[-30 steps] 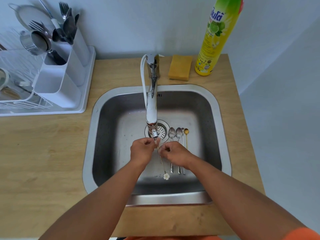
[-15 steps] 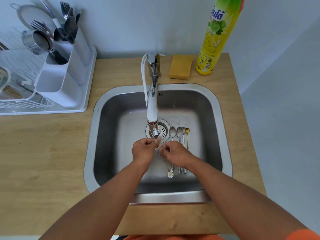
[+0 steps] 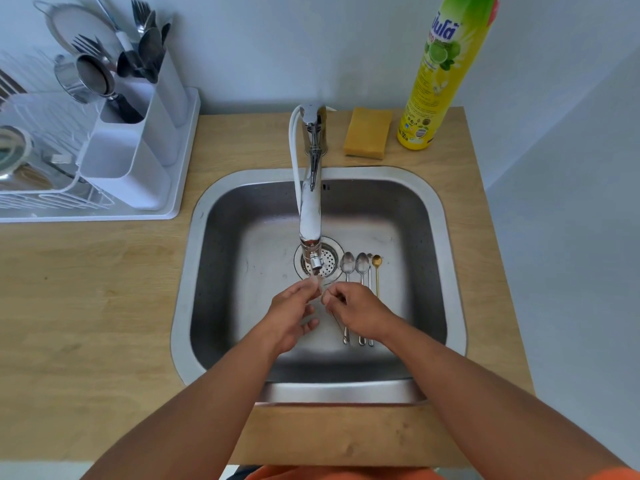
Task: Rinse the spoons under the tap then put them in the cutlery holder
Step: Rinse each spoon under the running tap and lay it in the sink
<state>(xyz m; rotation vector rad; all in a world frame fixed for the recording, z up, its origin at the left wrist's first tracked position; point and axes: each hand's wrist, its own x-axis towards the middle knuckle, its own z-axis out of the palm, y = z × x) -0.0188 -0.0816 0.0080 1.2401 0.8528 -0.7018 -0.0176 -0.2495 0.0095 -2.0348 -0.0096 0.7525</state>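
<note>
Pale walls back a wooden desk [image 3: 86,306] with a steel sink [image 3: 446,237] set into it. Both hands meet under the tap [image 3: 310,216], just in front of the drain [image 3: 323,261]. The right hand [image 3: 358,313] has its grip pinched together on a thin spoon [image 3: 336,318], whose handle slants down and toward the person below the fingers. The left hand [image 3: 289,313] touches the spoon's upper end with thumb and fingertips, its other fingers loosely curled; the bowl of the spoon is blurred by the water and hard to make out. Four more spoons [image 3: 362,268] lie side by side on the sink floor just right of the drain, bowls pointing away, the rightmost one gold; their handles run under the right hand. At the back left stands a white holder [image 3: 131,168] with forks and spoons upright in its far compartments, in a drying rack [image 3: 41,199]. Behind the sink sit a yellow sponge [image 3: 367,137] and a tall yellow bottle [image 3: 438,81].
</note>
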